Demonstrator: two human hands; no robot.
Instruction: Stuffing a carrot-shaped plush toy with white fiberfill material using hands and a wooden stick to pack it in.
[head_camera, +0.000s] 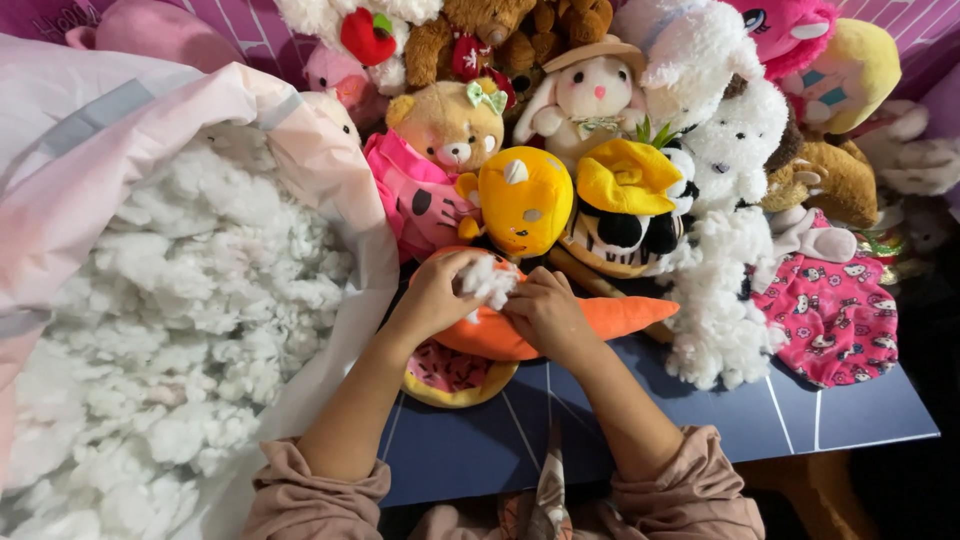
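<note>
An orange carrot-shaped plush toy (610, 317) lies across the dark blue board (700, 420), its tip pointing right. My right hand (545, 312) grips the carrot's body near its open end. My left hand (435, 295) pinches a tuft of white stuffing (490, 280) and presses it against the carrot's opening. Under the carrot lies a round doughnut-shaped plush (450, 378) with pink top and yellow rim.
A big pink bag (300, 150) full of white fibre stuffing (170, 320) fills the left side. Behind the hands stands a pile of plush toys: a yellow round one (525, 200), a tan bear (450, 125), white fluffy animals (725, 290), a pink patterned cushion (835, 315).
</note>
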